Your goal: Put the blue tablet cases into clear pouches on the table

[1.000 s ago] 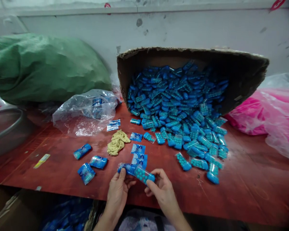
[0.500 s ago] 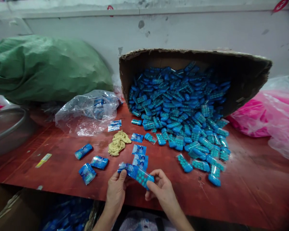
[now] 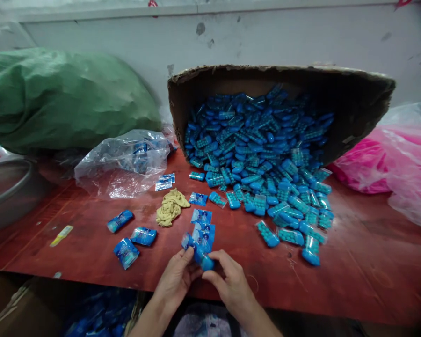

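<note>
Both my hands meet at the near edge of a red table (image 3: 354,271). My left hand (image 3: 175,278) pinches a small printed blue sachet (image 3: 191,243) and my right hand (image 3: 229,281) pushes a blue blister pack (image 3: 205,261) into it. Flat empty sachets (image 3: 201,224) lie just beyond my fingers. Three filled sachets (image 3: 126,252) rest to the left. A tipped cardboard box (image 3: 354,107) spills several blue blister packs (image 3: 263,159) onto the table.
A beige bunch of rubber bands (image 3: 170,208) lies mid-table. A clear plastic bag (image 3: 126,161) and a green sack (image 3: 63,98) sit at back left, a metal bowl (image 3: 7,187) at far left, pink bags (image 3: 396,159) at right. A box of blue packs (image 3: 91,313) stands under the table edge.
My hands have come closer together and the blister pack has slid further into the sachet; less of it shows now.
</note>
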`<state>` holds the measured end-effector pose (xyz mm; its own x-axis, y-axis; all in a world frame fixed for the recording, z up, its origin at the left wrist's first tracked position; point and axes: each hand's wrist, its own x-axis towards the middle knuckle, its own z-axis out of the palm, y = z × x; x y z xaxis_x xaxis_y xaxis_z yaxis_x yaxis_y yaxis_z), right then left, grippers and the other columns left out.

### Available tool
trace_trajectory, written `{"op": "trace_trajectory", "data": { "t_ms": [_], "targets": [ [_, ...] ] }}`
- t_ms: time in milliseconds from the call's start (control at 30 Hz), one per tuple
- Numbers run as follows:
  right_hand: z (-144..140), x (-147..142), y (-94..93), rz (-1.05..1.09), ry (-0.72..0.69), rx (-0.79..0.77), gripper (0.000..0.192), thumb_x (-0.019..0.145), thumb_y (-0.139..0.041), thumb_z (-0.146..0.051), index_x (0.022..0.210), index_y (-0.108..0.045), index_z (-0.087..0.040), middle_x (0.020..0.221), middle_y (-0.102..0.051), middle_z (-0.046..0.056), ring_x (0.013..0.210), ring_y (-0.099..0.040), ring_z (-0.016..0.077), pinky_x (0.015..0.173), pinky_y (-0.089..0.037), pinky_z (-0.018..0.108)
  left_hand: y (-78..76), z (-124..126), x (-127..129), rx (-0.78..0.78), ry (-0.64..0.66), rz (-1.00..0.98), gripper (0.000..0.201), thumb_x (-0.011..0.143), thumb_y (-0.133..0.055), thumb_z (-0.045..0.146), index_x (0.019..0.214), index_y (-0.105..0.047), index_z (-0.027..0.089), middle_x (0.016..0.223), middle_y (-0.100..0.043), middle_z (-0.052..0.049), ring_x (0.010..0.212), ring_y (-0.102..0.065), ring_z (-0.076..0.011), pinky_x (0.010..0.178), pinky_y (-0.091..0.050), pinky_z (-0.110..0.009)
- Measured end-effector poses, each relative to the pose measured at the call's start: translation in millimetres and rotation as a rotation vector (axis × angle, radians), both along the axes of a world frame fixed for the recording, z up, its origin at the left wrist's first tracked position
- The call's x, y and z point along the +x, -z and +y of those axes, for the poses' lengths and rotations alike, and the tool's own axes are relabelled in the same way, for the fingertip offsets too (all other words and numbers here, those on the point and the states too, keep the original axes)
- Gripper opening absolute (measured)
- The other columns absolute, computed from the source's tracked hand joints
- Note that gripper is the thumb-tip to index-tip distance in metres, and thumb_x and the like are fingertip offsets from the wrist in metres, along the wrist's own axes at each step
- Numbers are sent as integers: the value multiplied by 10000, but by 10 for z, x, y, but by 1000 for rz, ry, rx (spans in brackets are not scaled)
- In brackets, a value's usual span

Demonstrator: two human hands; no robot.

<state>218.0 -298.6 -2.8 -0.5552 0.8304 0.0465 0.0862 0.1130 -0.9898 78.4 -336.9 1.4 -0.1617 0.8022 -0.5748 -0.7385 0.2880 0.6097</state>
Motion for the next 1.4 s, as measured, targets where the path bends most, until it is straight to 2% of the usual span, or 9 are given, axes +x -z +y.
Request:
{"op": "trace_trajectory", "data": {
  "t_ms": [167, 367, 533, 800, 1000, 1100, 1200, 1267, 1400],
  "targets": [
    [151, 6, 38, 278, -113, -374, 300, 665, -599, -114, 928, -578, -257, 776, -529, -39, 647, -487, 102, 597, -418, 204, -6, -20, -35, 79, 131, -99, 127, 734, -589, 257, 772, -639, 146, 703, -676, -37, 669, -622, -157, 673, -486, -306],
    [279, 18, 68, 242, -106, -300, 584, 598, -640, -85, 1124, -531, -314, 987, -496, -15, 839, -482, 132, 775, -415, 260, -24, 2, 12, 128, 193, -134, 177, 757, -560, 206, 905, -636, 148, 838, -681, -62, 708, -617, -158, 654, -494, -309],
    [270, 10, -2, 347, -231, -463, 515, 658, -621, -166, 1141, -527, -316, 1028, -546, 1, 914, -507, 176, 719, -450, 280, -3, -2, 64, 145, 153, -156, 161, 735, -589, 195, 877, -648, 146, 797, -684, -45, 688, -606, -133, 686, -491, -289],
    [204, -42, 99, 338, -101, -461, 481, 702, -605, -171, 1156, -516, -305, 959, -535, -9, 830, -525, 139, 746, -441, 271, 13, -45, 210, 109, 28, -165, 127, 749, -576, 218, 828, -658, 162, 814, -694, -23, 744, -617, -121, 784, -479, -291],
    [166, -102, 146, 236, -46, -294, 451, 732, -595, -207, 1166, -500, -280, 931, -549, 1, 819, -532, 146, 744, -442, 271, -50, -29, 117, 51, -73, -113, 159, 776, -531, 231, 800, -657, 138, 757, -702, -57, 740, -640, -170, 767, -497, -335],
    [232, -78, 103, -15, -75, -28, 292, 768, -567, -221, 1059, -570, -248, 898, -556, 7, 797, -525, 145, 748, -426, 269, -128, -49, -245, 13, -344, -80, 292, 822, -431, 283, 688, -644, 134, 673, -695, -78, 770, -649, -224, 735, -512, -378],
    [363, -61, 81, -263, -5, 223, 193, 801, -531, -238, 989, -574, -225, 862, -557, 19, 798, -516, 160, 736, -416, 276, -171, -126, -575, 29, -589, -2, 422, 851, -309, 367, 771, -638, 116, 746, -696, -111, 831, -639, -243, 703, -525, -382],
    [456, -84, 84, -427, 38, 359, 193, 807, -526, -245, 996, -558, -219, 888, -558, 42, 850, -510, 187, 747, -411, 297, -146, -179, -608, -60, -550, 24, 360, 852, -331, 299, 833, -625, 93, 681, -683, -104, 766, -651, -220, 664, -530, -351],
    [538, -208, 91, -751, 69, 530, 172, 778, -566, -263, 945, -561, -221, 896, -559, 65, 866, -501, 230, 721, -402, 328, -7, -176, -274, -192, -266, 45, 149, 755, -528, 190, 869, -597, 124, 505, -605, -9, 582, -636, -175, 576, -509, -290]
  ]
}}
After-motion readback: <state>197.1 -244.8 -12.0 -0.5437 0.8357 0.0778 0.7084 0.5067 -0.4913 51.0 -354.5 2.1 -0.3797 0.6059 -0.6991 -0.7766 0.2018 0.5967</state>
